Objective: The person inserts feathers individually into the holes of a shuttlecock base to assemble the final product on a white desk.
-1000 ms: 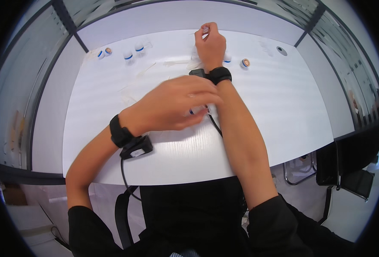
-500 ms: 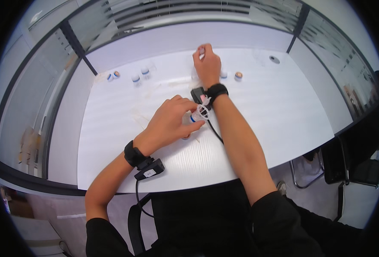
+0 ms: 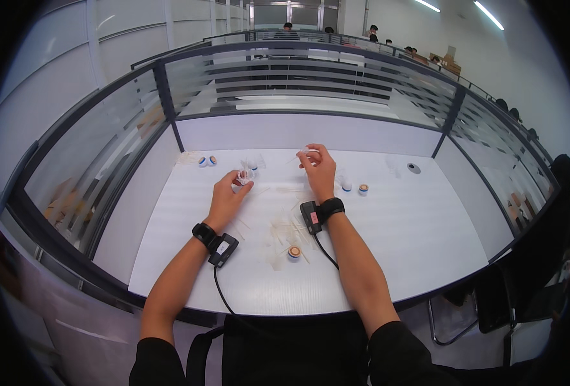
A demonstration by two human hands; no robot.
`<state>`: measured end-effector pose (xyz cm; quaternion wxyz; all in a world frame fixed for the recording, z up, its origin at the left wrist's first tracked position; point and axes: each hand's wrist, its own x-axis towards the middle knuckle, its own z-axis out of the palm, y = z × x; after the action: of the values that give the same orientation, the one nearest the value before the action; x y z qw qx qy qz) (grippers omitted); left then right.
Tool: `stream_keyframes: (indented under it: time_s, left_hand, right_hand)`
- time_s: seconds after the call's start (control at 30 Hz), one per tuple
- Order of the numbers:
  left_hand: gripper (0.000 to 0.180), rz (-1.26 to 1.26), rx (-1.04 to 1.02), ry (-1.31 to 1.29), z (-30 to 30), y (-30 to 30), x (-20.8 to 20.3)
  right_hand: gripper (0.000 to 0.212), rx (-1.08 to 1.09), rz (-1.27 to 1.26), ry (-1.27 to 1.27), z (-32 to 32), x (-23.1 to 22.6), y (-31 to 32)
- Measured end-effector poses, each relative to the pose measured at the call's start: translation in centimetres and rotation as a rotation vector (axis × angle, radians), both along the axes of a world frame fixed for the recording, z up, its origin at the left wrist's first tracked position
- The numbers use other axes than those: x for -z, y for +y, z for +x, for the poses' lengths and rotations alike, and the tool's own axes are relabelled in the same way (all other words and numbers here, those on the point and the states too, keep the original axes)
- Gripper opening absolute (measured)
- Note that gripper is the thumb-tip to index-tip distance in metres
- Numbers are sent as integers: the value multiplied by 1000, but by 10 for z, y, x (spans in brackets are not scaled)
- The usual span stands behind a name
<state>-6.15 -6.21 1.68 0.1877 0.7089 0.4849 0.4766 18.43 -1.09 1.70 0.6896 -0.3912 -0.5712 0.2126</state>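
My left hand [image 3: 227, 201] is at the far left of centre, thumb and fingers closed around a small clear plastic container [image 3: 244, 175]. Right beside it stands another small clear jar with a blue band [image 3: 254, 166]. Farther to the right, my right hand [image 3: 320, 170] is raised near the back panel, its fingertips pinched on something small and whitish. A thin pale line sticks out there, too fine to name surely. Between my forearms, a small round jar with a brown top and blue band [image 3: 294, 252] sits among scattered thin pale sticks [image 3: 287, 230], resembling toothpicks.
Two blue-banded jars [image 3: 207, 161] stand at the back left. Right of my right hand are a blue-banded jar [image 3: 346, 187] and a brown-topped one [image 3: 363, 189]. A cable hole [image 3: 414, 168] lies back right. Wrist-worn black boxes [image 3: 224, 249] trail cables. Partition panels [image 3: 310, 132] enclose the desk.
My left hand has moved away from the middle, forward and left, with the clear container. My right hand stays pinched near the back. The view has tilted up, showing the room beyond.
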Motion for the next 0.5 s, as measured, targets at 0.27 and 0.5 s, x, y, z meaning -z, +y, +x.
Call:
stream_keyframes:
  time_s: [0.27,0.5]
  left_hand:
    - [34,-44,-19,-7,1,-4,1]
    - [37,12,6,41,-3,3,10]
  right_hand:
    - [18,-166,-13,-43,-48,-16,-19]
    - [18,-257,-58,99,-72,11,-22]
